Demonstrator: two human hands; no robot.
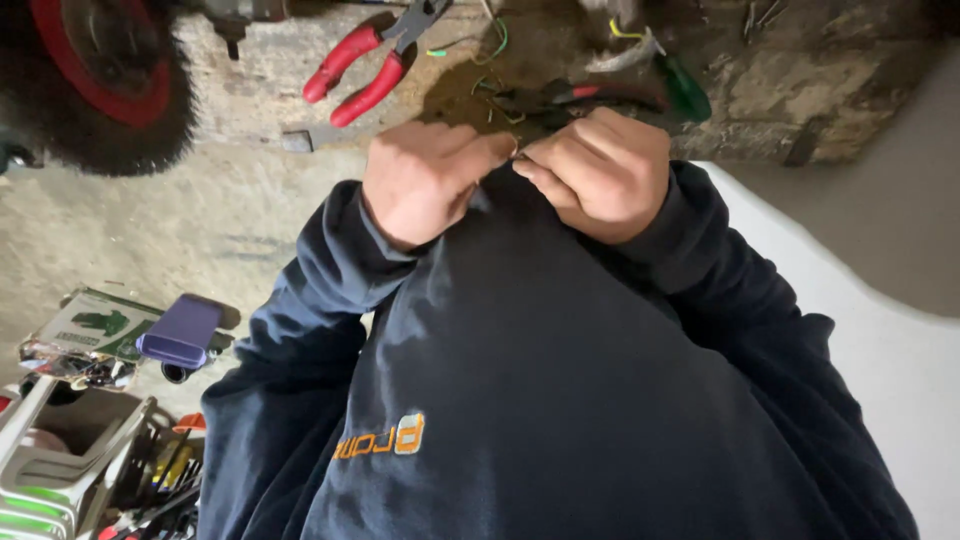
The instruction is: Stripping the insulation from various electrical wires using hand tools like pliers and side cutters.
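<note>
Pliers (pixel 365 65) w/ red grips, screwdriver (pixel 683 88) handle in green, wire bits (pixel 492 45) green/yellow, sweatshirt (pixel 560 400) seen in dark navy w/ orange logo, purple case (pixel 182 332).

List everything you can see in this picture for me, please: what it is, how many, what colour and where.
pliers: one, red handles, top centre on the stone ledge
second pliers: one, dark with red, just above the hands
screwdriver: one, green handle, top right of centre
wire bits: several, green and yellow, scattered on the ledge
wheel: one, black with red rim, top left
purple box: one, lower left on the floor
green-and-white carton: one, beside it
sweatshirt: one, dark navy, centre
left hand: pinching something tiny, too small to tell
right hand: meeting it at the fingertips
</note>
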